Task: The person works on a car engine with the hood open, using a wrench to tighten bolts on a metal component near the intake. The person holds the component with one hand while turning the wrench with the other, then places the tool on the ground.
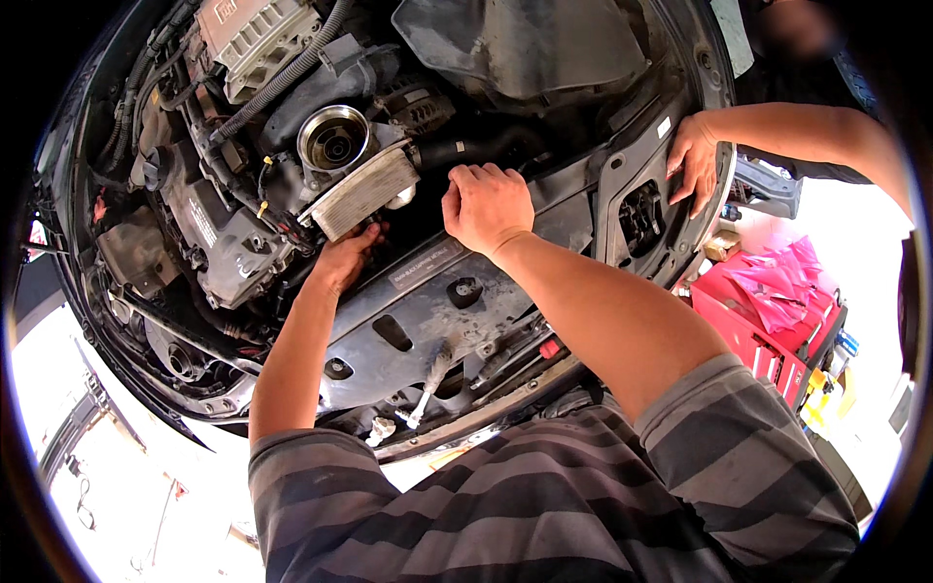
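Left hand (352, 257) has its fingers at the lower corner of the ribbed metal block (365, 194); can't tell from here if it's clamped or just touching. Right hand (489, 206) is curled, fingertips hidden, so can't tell if it's holding anything.

Block sits tilted just in front of the round metal housing (334, 138). Housing is open-topped, with rings and a round centre visible inside; can't make out any fluid. Big black box (520, 44) at the far side is covered, contents hidden. Red tool chest (748, 316) off to the right carries pink sheeting (777, 280) on top.

Room: dark gap between block and front panel (428, 282), both hands at it. Black hose (486, 148) bounds it on the far side. Co-worker's hand (693, 163) rests on the car's right-hand front edge, well apart from the block.
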The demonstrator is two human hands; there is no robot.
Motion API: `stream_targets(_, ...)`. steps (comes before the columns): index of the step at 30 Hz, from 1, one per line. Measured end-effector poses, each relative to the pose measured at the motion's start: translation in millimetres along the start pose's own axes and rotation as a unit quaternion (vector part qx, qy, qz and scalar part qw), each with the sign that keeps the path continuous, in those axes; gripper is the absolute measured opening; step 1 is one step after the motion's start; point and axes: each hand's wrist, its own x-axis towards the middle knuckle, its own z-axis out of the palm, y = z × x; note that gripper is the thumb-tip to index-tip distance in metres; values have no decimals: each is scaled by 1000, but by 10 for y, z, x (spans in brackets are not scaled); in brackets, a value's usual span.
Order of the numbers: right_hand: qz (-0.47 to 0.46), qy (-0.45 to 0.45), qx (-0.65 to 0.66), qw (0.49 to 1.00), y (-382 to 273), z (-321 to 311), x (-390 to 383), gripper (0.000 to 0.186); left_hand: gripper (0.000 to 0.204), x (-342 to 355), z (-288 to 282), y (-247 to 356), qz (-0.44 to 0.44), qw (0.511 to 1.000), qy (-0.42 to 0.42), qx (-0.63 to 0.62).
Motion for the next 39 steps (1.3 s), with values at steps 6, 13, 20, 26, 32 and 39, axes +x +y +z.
stream_targets(6, -1, 5, -2, 1000, -1, -4, 9, 12, 41, -34, 179, 111, 18, 999, 36, 15)
stream_targets(13, -5, 6, -7, 1000, -14, -6, 3, 6, 53, -40, 156, 81, -8, 995, 94, 24)
stream_targets(20, 0, 14, -5, 1000, 7, 1, 4, 4, 52, -31, 183, 109, -29, 997, 72, 21)
stream_targets(26, -3, 18, -2, 1000, -5, -10, 7, 4, 43, 22, 32, -19, 22, 995, -39, -93)
stream_targets(32, -3, 10, -10, 1000, 7, -8, 1, 4, 50, 27, 115, 27, -25, 996, 77, 26)
stream_targets(39, -1, 5, -12, 1000, 4, 6, 1, 5, 51, 0, 29, 22, -12, 998, -15, -60)
